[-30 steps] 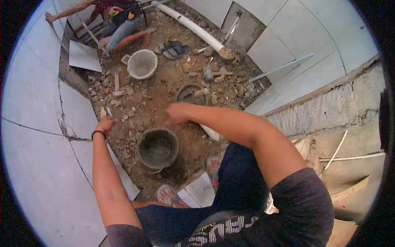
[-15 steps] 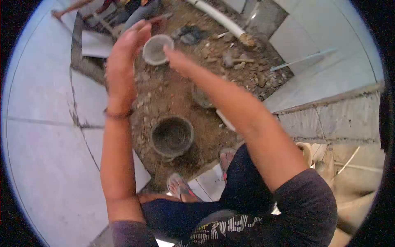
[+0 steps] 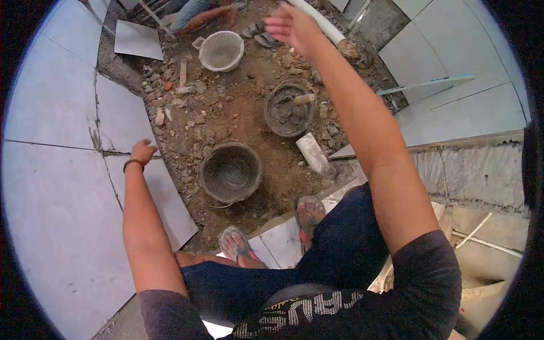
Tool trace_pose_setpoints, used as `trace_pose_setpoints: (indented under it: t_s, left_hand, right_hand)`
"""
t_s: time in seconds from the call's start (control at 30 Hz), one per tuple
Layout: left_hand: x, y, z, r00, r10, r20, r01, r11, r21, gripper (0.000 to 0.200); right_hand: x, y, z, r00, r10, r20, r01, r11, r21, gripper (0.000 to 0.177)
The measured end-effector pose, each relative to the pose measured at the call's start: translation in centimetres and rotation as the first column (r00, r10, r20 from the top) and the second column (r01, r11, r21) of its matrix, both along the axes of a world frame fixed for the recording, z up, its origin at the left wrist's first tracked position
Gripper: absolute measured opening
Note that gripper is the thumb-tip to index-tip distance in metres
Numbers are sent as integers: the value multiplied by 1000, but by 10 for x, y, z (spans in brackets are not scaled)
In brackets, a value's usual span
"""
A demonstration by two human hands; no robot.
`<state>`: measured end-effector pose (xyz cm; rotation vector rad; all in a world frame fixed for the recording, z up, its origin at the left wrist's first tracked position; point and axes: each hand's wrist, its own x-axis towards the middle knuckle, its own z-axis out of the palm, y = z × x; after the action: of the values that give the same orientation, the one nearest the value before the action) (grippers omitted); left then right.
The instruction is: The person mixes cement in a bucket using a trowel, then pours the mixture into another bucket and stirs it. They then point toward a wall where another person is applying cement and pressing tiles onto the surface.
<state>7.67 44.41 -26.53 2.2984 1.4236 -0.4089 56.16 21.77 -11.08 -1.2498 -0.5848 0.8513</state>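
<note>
My right hand [image 3: 292, 29] reaches forward over the rubble near a white pipe, its fingers apart and holding nothing. Low on the left, my left hand [image 3: 144, 152] is beside the edge of a wall tile [image 3: 122, 113], fingers loosely apart and empty. Between my arms a dark bucket [image 3: 231, 173] stands on the dirt, wet grey residue inside. A second bucket [image 3: 277, 122] holds grey mortar, with a wooden-handled tool [image 3: 304, 98] resting in it. Farther off is a pale basin [image 3: 221, 51] with grey contents.
A hammer [image 3: 183, 79] lies among stones at left. A pale block [image 3: 313, 153] is right of the buckets. A pair of sandals [image 3: 262, 35], the white pipe [image 3: 317, 20] and another person's leg [image 3: 192, 14] are at the far side. A pale blue strip [image 3: 426, 84] crosses the right tiles.
My hands were raised close together near the pale basin; they have moved apart, the left down and back, the right forward and to the right. The hammer and mortar bucket now show clearly.
</note>
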Motion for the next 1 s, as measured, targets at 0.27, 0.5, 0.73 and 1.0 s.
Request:
trace_pose_setpoints:
  t_s: [0.27, 0.5, 0.73, 1.0]
  left_hand:
    - [5, -7, 17, 984, 131, 124, -126, 991, -44, 60]
    - [15, -8, 6, 978, 143, 153, -133, 988, -73, 56]
    - [22, -6, 10, 998, 45, 36, -44, 999, -17, 59]
    - [23, -17, 32, 999, 43, 1, -43, 999, 30, 50]
  right_hand:
    - [57, -59, -146, 76, 840, 537, 297, 496, -816, 38]
    - [44, -58, -162, 257, 886, 386, 222, 334, -916, 47]
    - [57, -49, -200, -79, 940, 331, 234, 340, -911, 37]
    - [21, -48, -147, 204, 923, 325, 283, 262, -923, 36]
